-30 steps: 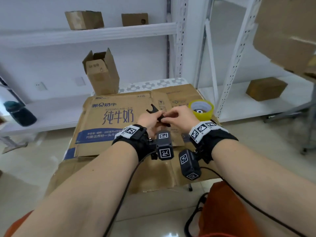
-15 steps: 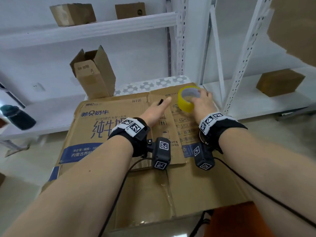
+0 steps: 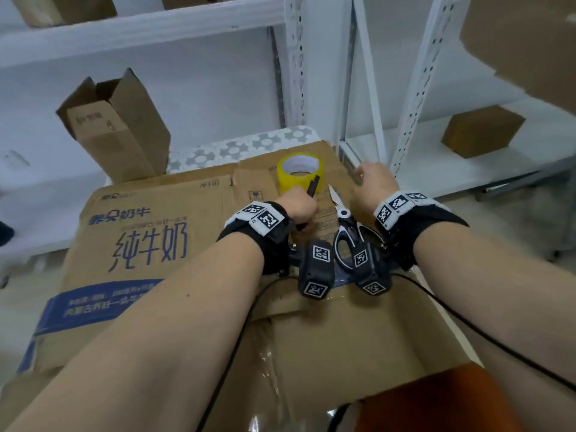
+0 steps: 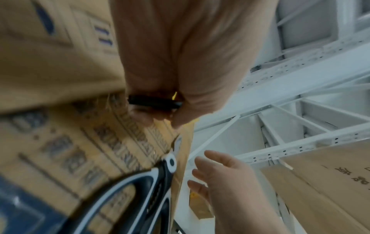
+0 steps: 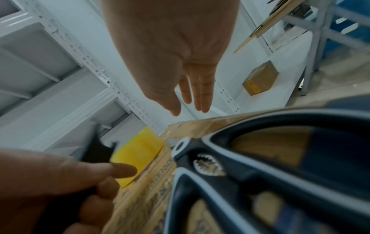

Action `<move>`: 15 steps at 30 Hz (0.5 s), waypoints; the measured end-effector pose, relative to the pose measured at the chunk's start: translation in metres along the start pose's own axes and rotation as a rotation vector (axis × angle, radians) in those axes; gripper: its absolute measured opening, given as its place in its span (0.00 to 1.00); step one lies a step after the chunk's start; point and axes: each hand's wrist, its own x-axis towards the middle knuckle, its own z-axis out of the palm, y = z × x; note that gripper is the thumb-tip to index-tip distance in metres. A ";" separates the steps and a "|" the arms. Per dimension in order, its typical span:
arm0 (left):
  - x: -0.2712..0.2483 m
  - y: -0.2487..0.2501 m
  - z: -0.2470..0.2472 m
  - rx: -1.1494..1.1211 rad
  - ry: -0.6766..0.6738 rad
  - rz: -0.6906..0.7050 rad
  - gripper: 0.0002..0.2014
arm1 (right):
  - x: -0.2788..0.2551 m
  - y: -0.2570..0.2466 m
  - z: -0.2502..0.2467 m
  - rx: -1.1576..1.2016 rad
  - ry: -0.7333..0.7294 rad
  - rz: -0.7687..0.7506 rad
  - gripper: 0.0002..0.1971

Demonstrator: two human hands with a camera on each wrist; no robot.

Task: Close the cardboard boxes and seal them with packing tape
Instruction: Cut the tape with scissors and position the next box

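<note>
Head view — one tape roll (image 3: 300, 174), perhaps four boxes (image 3: 120, 129).

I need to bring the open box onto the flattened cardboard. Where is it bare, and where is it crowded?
Bare: the left stretch of the cardboard with the blue print, left of the left hand. Also bare: the near brown part between the forearms. Crowded: the far right corner, where the tape roll, the scissors and the right hand sit close together.
</note>
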 end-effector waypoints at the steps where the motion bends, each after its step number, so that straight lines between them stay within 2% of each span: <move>1: 0.003 0.001 0.005 0.060 -0.022 -0.015 0.14 | -0.002 0.004 0.000 0.007 -0.009 -0.001 0.15; 4: 0.001 0.006 0.018 0.146 -0.022 -0.036 0.19 | -0.008 0.012 0.004 0.037 -0.072 0.020 0.19; 8: -0.006 0.007 0.015 0.038 0.068 -0.030 0.19 | -0.013 0.008 0.010 0.057 -0.131 0.000 0.17; 12: -0.017 -0.012 -0.003 -0.108 0.276 0.017 0.18 | -0.024 -0.014 0.016 0.082 -0.132 -0.056 0.15; 15: -0.036 -0.044 -0.027 -0.302 0.485 -0.031 0.15 | -0.036 -0.039 0.022 0.109 -0.134 -0.109 0.16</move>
